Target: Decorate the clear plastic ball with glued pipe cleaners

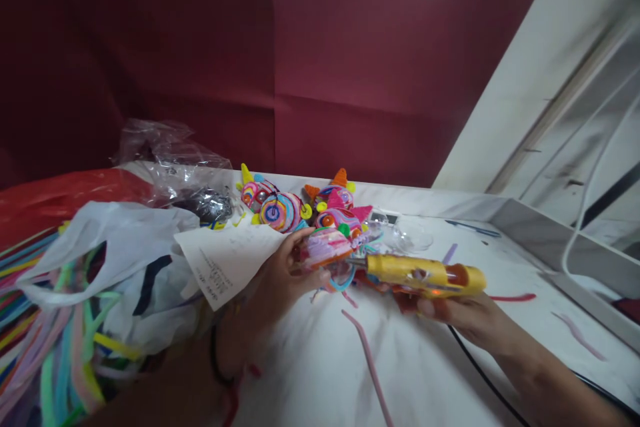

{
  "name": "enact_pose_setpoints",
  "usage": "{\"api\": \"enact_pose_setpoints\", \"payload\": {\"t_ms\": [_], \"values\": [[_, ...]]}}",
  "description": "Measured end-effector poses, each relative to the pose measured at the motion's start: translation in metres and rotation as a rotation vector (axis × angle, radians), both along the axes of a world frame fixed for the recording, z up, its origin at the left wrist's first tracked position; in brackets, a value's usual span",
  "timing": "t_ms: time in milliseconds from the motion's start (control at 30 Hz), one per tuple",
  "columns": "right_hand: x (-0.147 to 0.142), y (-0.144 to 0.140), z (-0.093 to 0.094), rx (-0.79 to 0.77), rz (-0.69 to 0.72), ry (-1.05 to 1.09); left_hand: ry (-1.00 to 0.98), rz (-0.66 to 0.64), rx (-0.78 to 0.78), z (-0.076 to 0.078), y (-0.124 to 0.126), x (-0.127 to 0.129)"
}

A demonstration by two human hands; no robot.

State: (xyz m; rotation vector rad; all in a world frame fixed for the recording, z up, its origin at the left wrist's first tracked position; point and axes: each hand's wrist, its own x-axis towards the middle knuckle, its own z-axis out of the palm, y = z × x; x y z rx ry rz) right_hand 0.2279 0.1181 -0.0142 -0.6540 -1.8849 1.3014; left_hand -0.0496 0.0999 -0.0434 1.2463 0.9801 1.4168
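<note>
My left hand (295, 267) is closed around a rounded craft piece (327, 248) wound with pink, white and orange pipe cleaners. Part of a clear plastic shell (341, 275) shows at its lower side. In my right hand (450, 313) is a yellow glue gun (423, 273), lying sideways with its nozzle pointing left at the craft piece. The nozzle tip is at or very near the piece; contact is hard to tell. An orange light glows on the gun, and its grip is mostly hidden by my fingers.
Several finished-looking colourful craft figures (283, 212) stand behind my hands. A written paper sheet (230, 257), plastic bags (115, 227) and many pipe cleaners (65, 347) lie left. Loose pipe cleaner (367, 360) lies in front. A pen (473, 228) and black cord (480, 367) are right.
</note>
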Motion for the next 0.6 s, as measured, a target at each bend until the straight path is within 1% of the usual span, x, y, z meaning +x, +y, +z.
{"api": "enact_pose_setpoints", "payload": {"t_ms": [100,267,367,467,600], "values": [[0.004,0.000,-0.001,0.055,-0.044,-0.092,0.065,-0.021,-0.025,0.002,-0.002,-0.001],[0.003,0.000,-0.008,0.118,-0.122,-0.182,0.105,-0.069,-0.003,0.001,-0.003,0.001],[0.001,-0.002,-0.014,0.144,-0.103,-0.210,0.140,-0.098,0.003,-0.002,-0.003,0.000],[-0.001,-0.002,-0.019,0.200,-0.083,-0.251,0.190,-0.081,-0.008,-0.004,-0.002,-0.001],[-0.001,-0.001,-0.027,0.283,-0.107,-0.198,0.250,-0.061,-0.018,-0.005,-0.001,-0.004]]}}
